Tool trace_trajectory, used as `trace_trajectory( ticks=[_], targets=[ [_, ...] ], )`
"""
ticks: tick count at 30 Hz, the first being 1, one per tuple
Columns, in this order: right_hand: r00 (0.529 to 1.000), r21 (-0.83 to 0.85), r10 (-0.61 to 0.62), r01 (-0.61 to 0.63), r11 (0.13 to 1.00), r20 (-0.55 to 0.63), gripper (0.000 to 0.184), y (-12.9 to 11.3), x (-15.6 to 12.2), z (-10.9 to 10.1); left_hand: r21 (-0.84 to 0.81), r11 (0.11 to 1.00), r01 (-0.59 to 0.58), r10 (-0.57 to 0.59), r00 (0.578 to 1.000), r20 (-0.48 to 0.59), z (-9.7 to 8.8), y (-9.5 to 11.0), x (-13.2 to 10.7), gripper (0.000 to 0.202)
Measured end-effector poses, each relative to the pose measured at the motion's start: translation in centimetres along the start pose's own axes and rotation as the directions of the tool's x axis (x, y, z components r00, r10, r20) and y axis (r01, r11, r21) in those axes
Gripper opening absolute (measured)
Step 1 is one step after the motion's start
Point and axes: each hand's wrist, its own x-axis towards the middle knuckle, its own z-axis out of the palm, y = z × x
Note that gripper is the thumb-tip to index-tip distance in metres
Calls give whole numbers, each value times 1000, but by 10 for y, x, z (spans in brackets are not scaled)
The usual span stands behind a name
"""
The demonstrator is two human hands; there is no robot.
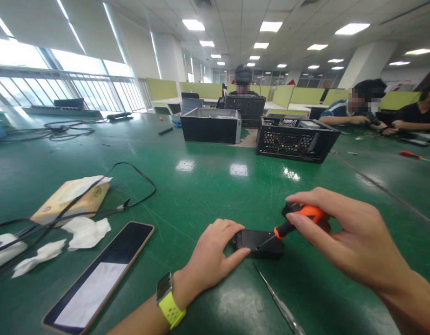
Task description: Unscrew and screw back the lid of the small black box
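Note:
A small black box-shaped device (260,250) lies on the green tabletop. My left hand (215,249) grips its left end, thumb at the near side and fingers over the far side. In my right hand (344,237) is an orange and black screwdriver (285,230), held tilted by its handle. Its thin shaft slants down to the left, and the tip meets the top of the device near my left thumb. Behind the handle, a small black object (290,209) is partly hidden by my right fingers. A slim metal tool (278,300) lies just in front of the device.
To the left are a phone (96,279), crumpled tissues (85,232), a tissue pack (75,197) and black cables (138,200). Farther back stand a silver-black computer case (211,129) and a perforated black case (295,142). Several people sit beyond, and another screwdriver (410,154) lies at right.

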Motion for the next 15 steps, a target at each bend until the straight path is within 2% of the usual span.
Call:
trace_trajectory(
  ticks=[3,6,8,10,13,15],
  targets=[
    [994,65,-11,4,998,110,22,-2,0,-10,1,1000,-3,3,1000,-3,0,1,0,31],
    [993,32,-12,8,999,121,14,0,-1,-16,1,1000,-3,3,1000,-2,0,1,0,31],
    [993,-6,12,-12,1000,121,19,4,-1,-17,3,1000,-4,4,1000,-4,0,1,0,32],
    [997,-55,59,-57,997,47,27,10,-4,-15,5,1000,-7,7,1000,-4,0,1,0,32],
    [976,-192,99,-137,972,-194,27,25,-17,-6,8,1000,-10,11,1000,-9,0,0,0,32],
    [966,-266,115,-176,948,-233,26,36,-34,6,12,1000,-12,12,1000,-16,0,0,1,32]
  ],
)
